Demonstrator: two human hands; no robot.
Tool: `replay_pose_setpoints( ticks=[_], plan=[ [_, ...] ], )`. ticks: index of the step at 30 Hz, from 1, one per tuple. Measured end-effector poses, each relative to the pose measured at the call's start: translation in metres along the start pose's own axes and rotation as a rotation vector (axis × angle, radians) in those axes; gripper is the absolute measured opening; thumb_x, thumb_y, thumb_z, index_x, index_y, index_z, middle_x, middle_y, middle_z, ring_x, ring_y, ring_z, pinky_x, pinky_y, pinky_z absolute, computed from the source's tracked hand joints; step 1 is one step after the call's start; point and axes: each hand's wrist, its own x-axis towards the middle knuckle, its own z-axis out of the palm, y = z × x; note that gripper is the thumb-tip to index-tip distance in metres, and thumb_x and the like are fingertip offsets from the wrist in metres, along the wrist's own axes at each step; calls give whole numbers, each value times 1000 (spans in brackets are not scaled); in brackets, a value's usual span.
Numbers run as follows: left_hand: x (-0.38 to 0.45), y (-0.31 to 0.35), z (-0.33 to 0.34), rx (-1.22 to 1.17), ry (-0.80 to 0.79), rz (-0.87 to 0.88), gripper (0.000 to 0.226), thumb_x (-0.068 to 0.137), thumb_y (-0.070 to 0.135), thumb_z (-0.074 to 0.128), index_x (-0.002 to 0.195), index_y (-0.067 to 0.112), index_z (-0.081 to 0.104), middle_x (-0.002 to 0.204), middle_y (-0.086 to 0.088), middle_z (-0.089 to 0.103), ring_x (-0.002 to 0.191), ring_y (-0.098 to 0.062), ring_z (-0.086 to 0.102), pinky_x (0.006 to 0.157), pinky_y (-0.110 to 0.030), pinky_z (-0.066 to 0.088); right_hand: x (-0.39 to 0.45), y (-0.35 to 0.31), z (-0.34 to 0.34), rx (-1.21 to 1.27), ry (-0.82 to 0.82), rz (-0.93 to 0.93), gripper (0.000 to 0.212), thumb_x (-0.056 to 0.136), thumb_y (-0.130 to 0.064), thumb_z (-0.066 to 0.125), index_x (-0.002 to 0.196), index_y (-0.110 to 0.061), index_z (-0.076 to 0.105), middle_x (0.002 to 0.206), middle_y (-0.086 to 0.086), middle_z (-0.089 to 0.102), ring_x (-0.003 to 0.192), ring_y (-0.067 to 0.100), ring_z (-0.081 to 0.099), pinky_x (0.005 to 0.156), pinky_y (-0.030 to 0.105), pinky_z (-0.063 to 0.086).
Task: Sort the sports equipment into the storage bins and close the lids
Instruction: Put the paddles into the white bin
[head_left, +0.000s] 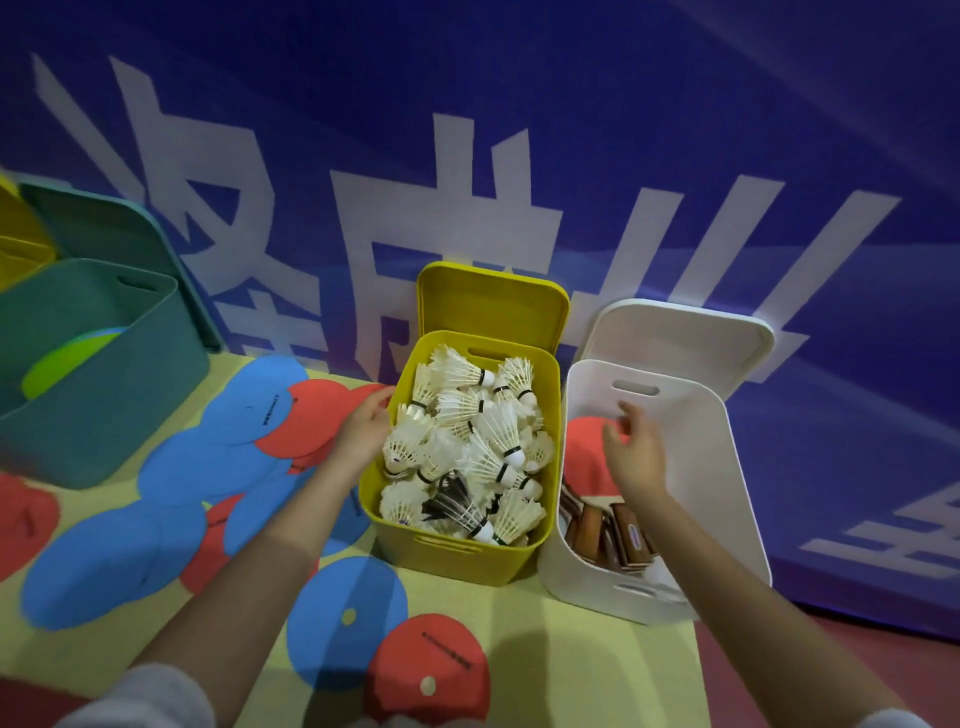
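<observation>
My right hand (635, 453) hangs loose-fingered, empty, inside the white bin (727, 499) right of the yellow bin (457, 561). Left hand (363, 431) holds a red disc (306, 421) at yellow bin's left wall; I'd lift it clear w/o dragging the pile.

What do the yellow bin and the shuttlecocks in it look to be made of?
Yellow bin: likely moulded plastic, matte, with rounded corners and a cut-out handle slot. Shuttlecocks: apparently real feathers, seen as separate white vanes, with white rounded bases, probably cork; one looks dark-feathered.
</observation>
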Motion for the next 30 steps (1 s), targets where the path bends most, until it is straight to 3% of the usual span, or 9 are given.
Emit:
replay_pose_setpoints(
  ticks=[3,6,8,13,17,19,21,25,30],
  plan=[
    [-2,-8,-13,-97,24,-56,33,101,18,38,129,16,55,108,-7,64,76,-16,56,60,-25,43,-23,-72,13,207,-138,-175,22,93,-14,52,111,-14,65,100,-1,66,96,17,62,87,35,49],
    [-11,-22,-42,-205,113,-80,34,103,16,32,133,14,48,117,-8,55,98,-26,57,69,-31,47,-49,-136,46,350,-280,-253,18,94,-16,52,104,-15,67,92,-6,66,85,10,64,75,27,50],
    [-14,-39,-72,-232,199,-70,34,102,14,33,134,13,47,116,-10,55,99,-26,56,73,-34,49,-71,-171,77,413,-379,-279,18,95,-16,51,102,-14,68,88,-5,67,80,7,64,70,21,48],
    [-27,-93,-168,-216,371,-104,31,97,6,36,121,17,52,86,-3,57,72,-20,54,62,-28,44,-137,-229,176,426,-609,-319,17,95,-12,50,98,-12,67,72,-8,62,65,2,58,65,19,45],
    [-29,-154,-249,-55,437,-164,31,96,8,42,123,8,56,87,-12,59,75,-25,53,73,-36,46,-186,-243,262,297,-812,-276,18,94,-7,51,103,-1,66,72,-10,59,59,-10,55,61,7,40],
    [-36,-179,-291,33,451,-178,29,94,5,43,119,5,58,70,-8,52,59,-23,46,60,-32,40,-206,-248,304,225,-840,-248,26,88,-17,53,101,-1,68,76,-6,64,63,-10,55,64,10,40],
    [-39,-202,-334,128,417,-213,25,94,6,42,113,7,59,73,-9,55,60,-24,49,57,-32,39,-224,-251,344,155,-822,-230,42,78,-34,47,96,-4,69,85,5,69,77,6,60,73,21,44],
    [-27,-252,-416,293,407,-293,31,89,12,49,114,0,62,114,-24,63,108,-37,58,93,-41,42,-249,-263,407,-53,-827,-144,26,87,-17,53,106,-8,68,102,12,70,97,27,64,82,27,43],
    [-18,-291,-494,500,482,-372,36,85,21,66,110,-3,60,108,-33,60,104,-49,55,90,-48,42,-286,-286,468,-218,-846,-125,36,84,-25,51,114,-8,62,107,14,63,105,30,57,83,29,39]
  ],
)
